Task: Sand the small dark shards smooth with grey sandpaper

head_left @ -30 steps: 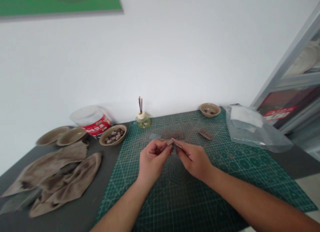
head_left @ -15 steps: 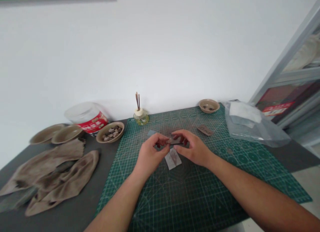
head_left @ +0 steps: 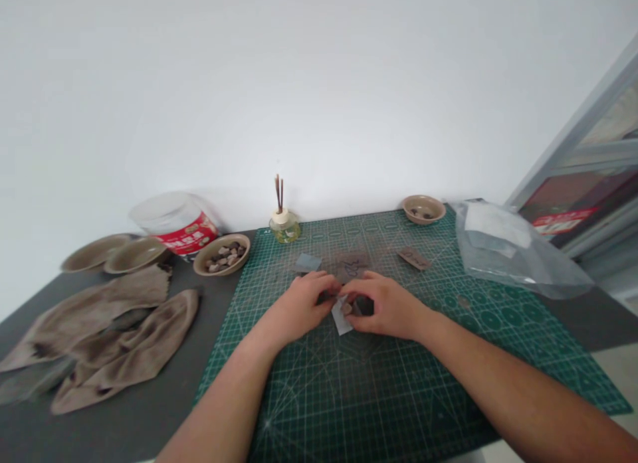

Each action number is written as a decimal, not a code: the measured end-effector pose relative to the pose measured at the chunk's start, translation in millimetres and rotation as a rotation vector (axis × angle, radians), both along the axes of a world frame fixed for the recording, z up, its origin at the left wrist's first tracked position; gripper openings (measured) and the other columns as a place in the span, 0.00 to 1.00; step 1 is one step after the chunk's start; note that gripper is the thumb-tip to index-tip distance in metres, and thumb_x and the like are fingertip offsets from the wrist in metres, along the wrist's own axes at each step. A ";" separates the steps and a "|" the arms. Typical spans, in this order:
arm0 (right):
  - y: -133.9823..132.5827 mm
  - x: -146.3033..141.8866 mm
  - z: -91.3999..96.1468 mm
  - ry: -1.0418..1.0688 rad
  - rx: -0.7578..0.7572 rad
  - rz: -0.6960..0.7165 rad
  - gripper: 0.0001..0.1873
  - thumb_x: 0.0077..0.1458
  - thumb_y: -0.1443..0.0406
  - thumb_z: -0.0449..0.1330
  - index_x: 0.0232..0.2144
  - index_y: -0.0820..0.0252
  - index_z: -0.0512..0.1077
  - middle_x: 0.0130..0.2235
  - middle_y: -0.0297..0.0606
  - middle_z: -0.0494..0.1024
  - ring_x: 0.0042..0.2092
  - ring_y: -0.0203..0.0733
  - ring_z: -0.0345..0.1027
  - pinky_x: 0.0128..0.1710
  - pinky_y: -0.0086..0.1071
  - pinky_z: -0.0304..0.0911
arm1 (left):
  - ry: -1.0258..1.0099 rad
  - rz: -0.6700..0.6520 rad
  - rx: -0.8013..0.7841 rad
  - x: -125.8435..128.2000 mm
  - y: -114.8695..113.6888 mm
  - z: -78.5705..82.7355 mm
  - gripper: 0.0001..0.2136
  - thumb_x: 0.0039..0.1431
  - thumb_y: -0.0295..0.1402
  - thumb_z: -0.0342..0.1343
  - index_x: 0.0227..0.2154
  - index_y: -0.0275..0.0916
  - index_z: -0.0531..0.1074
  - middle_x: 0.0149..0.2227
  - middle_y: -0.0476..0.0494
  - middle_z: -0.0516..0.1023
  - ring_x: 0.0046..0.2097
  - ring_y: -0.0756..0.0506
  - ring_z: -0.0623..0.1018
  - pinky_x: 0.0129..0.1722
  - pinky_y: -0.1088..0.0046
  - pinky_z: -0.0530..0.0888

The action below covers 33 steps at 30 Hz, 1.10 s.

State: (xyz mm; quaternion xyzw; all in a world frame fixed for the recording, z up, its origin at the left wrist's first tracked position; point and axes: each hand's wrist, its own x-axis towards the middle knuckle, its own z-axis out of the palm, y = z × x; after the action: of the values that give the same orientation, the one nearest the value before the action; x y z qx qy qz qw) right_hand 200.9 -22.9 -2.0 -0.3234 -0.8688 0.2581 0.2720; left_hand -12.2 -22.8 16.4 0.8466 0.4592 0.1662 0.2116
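Note:
On a green cutting mat (head_left: 399, 376), my left hand (head_left: 299, 308) and my right hand (head_left: 389, 308) meet at the centre. A white paper slip (head_left: 341, 321) lies mostly under them, its lower corner showing. My right fingers curl around a small dark piece (head_left: 363, 307), with a tan bit (head_left: 346, 308) beside it. My left fingertips rest close to that piece, and what they grip is hidden. Just beyond the hands lie a grey-blue square (head_left: 308, 262) and a brown patterned piece (head_left: 353, 266).
A small brown tag (head_left: 413, 258) lies on the mat. A bowl of stones (head_left: 220, 254) and a second bowl (head_left: 423, 209) sit at the back. A plastic bag (head_left: 513, 250) lies right; stained cloths (head_left: 124, 337), dishes (head_left: 134, 255) and a lidded tub (head_left: 174, 222) lie left.
My hands have come closer together and lowered onto the white slip, covering most of it. The camera view has tilted down, and the green picture at the top has left the frame.

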 end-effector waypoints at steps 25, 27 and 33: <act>-1.4 -11.1 -11.4 -0.163 0.157 0.037 0.06 0.52 0.66 0.65 0.36 0.58 0.77 0.36 0.37 0.77 0.41 0.43 0.66 0.45 0.36 0.60 | 0.113 0.071 -0.138 -9.1 2.6 -9.1 0.08 0.57 0.34 0.55 0.36 0.48 0.79 0.37 0.46 0.77 0.48 0.38 0.71 0.48 0.59 0.63; 0.2 -9.9 -10.5 -0.165 0.135 0.067 0.07 0.50 0.67 0.66 0.35 0.57 0.77 0.35 0.36 0.77 0.40 0.42 0.66 0.45 0.35 0.60 | 0.093 0.085 -0.143 -9.1 2.7 -9.8 0.08 0.57 0.34 0.55 0.35 0.48 0.79 0.37 0.46 0.77 0.48 0.38 0.71 0.48 0.60 0.63; 2.2 -11.3 -12.4 -0.152 0.158 0.010 0.06 0.54 0.65 0.64 0.36 0.58 0.77 0.35 0.37 0.77 0.41 0.43 0.66 0.44 0.36 0.60 | 0.098 0.096 -0.152 -8.6 4.6 -11.2 0.07 0.56 0.34 0.56 0.35 0.46 0.79 0.38 0.45 0.78 0.47 0.38 0.73 0.45 0.63 0.65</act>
State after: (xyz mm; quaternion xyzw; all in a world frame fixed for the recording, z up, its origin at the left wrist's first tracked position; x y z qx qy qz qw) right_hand 189.6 -20.7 -14.4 -0.3151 -0.9063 0.1650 0.2284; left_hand -20.8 -18.1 5.2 0.8121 0.5205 0.0990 0.2443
